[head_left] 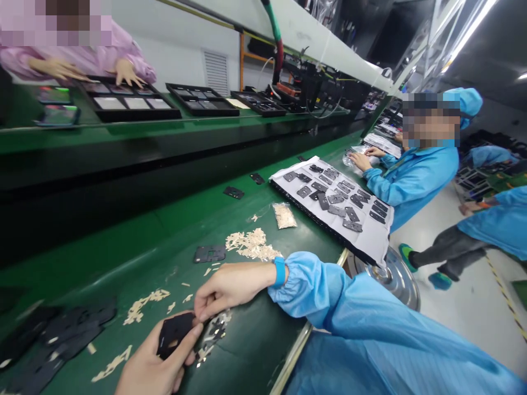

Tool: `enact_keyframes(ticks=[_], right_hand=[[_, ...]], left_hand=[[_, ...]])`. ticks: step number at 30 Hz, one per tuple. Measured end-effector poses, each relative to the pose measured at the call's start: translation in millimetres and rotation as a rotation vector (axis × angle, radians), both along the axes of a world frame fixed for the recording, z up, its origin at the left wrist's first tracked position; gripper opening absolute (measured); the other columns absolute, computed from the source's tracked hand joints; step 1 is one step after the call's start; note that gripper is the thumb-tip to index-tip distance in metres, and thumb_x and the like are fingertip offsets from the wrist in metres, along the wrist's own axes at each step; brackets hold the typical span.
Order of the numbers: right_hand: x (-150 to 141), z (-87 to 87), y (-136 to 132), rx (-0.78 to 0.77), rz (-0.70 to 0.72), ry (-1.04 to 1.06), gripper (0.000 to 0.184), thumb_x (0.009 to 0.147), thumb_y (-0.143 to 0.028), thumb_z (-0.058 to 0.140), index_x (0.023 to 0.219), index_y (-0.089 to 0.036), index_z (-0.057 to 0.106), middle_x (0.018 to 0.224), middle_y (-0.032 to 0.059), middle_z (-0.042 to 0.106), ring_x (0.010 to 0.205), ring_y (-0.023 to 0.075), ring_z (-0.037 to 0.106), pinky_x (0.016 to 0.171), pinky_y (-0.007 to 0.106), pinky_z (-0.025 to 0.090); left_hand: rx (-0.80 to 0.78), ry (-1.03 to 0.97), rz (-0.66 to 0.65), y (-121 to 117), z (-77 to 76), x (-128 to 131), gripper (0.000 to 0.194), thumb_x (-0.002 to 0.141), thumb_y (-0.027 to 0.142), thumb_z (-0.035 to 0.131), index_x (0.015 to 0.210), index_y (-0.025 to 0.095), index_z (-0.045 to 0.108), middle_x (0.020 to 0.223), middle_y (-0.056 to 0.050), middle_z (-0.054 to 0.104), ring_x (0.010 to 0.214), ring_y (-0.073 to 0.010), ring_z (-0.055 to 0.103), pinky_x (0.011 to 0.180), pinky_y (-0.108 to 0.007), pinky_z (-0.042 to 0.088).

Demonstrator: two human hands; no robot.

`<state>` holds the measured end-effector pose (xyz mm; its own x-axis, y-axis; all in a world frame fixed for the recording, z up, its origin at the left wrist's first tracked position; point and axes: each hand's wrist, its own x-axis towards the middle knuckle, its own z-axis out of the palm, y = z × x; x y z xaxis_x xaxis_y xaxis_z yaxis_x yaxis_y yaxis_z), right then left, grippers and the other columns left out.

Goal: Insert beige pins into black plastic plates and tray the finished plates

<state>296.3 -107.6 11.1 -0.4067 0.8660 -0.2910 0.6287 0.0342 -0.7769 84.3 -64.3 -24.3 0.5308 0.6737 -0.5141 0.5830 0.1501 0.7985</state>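
Green tabletop (263, 356) along a factory assembly line, running diagonally from lower left toward upper right.

Left grip: left hand (150, 362) at bottom centre, closed around a black die-cut piece (175, 332), held flat between thumb and fingers. Right grip: right hand (230, 291) reaching in from the right, thumb and fingertips (201, 310) pinched closed against the upper edge of the same piece. Blue wristband (280, 271) on the right wrist; blue sleeve (308, 288) gathered just behind it.

Directly beside both hands, a small heap of silvery scraps (214, 334) on the tabletop. Farther left, loose beige strips (144, 304) and an overlapping layer of black die-cut sheets (53, 340) at the lower left edge. Above the hands, a single dark plate (209, 253) lying flat, next to a larger beige scrap pile (251, 244) and a clear bag of beige scraps (284, 215).

Toward centre right, a white sheet (329, 203) laid with rows of grey plates. Beyond it, a co-worker in blue (415, 175), both hands at a clear bag (356, 156). Upper left, across the line, a co-worker in pink (78, 55), one hand resting on a black tray (132, 104). Upper centre, a black machine (298, 82) on the far bench, with further trays in a row before it.
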Motion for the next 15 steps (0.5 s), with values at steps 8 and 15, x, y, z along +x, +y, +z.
enact_keyframes(ticks=[8,15], right_hand=[[-7.3,-33.7,-13.3,0.097,-0.179,0.209,0.020,0.095,-0.022,0.066,0.110,-0.010,0.072,0.090,0.0026,0.073,0.080,0.0082,0.068,0.074,0.014,0.049],[-7.7,-32.5,-16.9,0.088,-0.171,0.269,0.020,0.095,-0.024,0.066,0.109,-0.011,0.071,0.089,0.0028,0.072,0.080,0.0091,0.069,0.073,0.014,0.050]], left_hand=[[0.031,-0.033,0.069,-5.9,1.1,0.4,0.072,0.065,0.078,0.069,0.107,0.020,0.061,0.054,0.004,0.060,0.041,-0.0139,0.044,0.045,-0.024,0.033],[0.034,0.005,0.071,-3.8,-5.8,-3.8,0.074,0.062,0.080,0.070,0.105,0.021,0.062,0.055,0.004,0.061,0.042,-0.0148,0.046,0.045,-0.025,0.036]])
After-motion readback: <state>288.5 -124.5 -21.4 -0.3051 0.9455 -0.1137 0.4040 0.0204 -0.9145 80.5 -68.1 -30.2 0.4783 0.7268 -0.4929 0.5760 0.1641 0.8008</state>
